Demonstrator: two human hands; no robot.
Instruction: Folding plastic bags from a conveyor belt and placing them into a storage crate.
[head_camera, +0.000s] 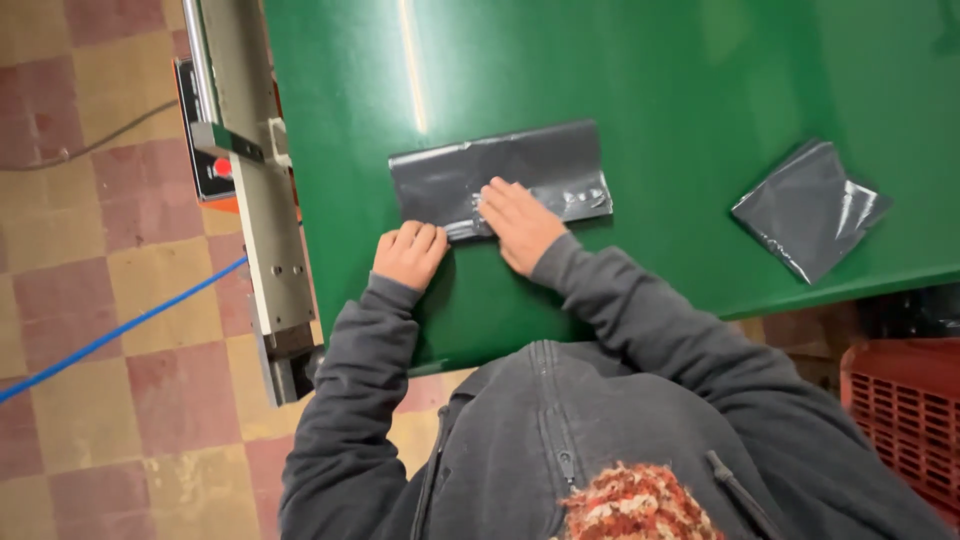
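Green table (700, 90), glossy, over a red-and-yellow checked tile floor (90, 260). Item one: grey plastic bag (540, 165), folded to a long rectangle, flat near the table's left part. Right hand (517, 222) lies on it, open, fingers spread, pressing its lower edge. Left hand (408, 253) curled, knuckles up, at the bag's lower left corner; actual grip cannot be told. Item two: second grey folded bag (808, 207), squarish, lying askew, well apart at right. Metal rail (255, 190) along the table's left edge; red crate (905, 420) lower right.

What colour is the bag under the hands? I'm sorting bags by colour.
Dark grey, glossy plastic bag; the head view shows it best.
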